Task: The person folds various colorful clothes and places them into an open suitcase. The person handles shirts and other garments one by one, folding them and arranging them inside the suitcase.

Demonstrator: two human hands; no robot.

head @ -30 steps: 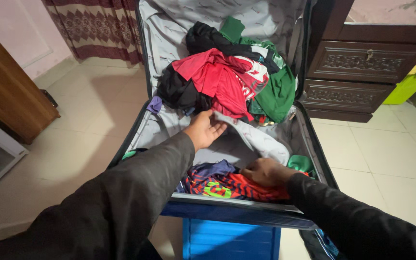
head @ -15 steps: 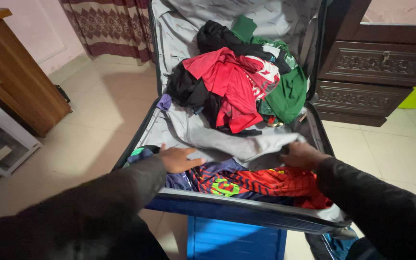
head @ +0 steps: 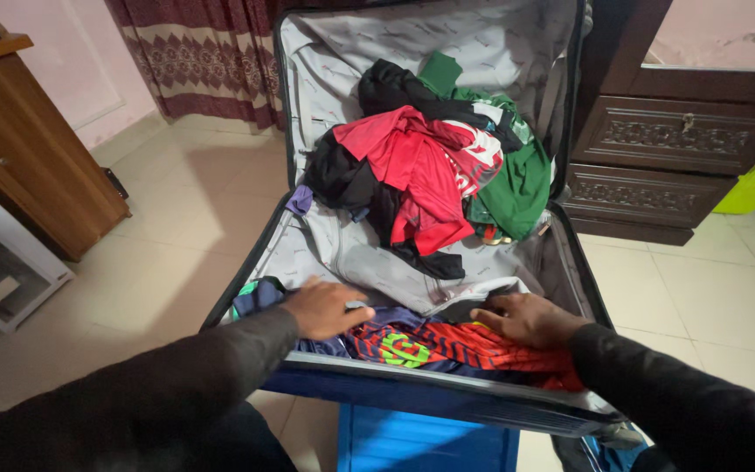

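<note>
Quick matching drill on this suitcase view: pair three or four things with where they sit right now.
Things:
1. left hand
2. right hand
3. red shirt
4. wooden dresser

Places:
A. right of the suitcase
B. top of the far clothes pile
C. near-left, on the folded clothes
D. near-right, on the red patterned garment

Pairs: 1-C, 2-D, 3-B, 4-A

Long dark sleeves (both arms)

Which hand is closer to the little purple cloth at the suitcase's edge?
Left. The left hand lies just below the purple cloth; the right hand rests far across, on the red patterned shirt.
</note>
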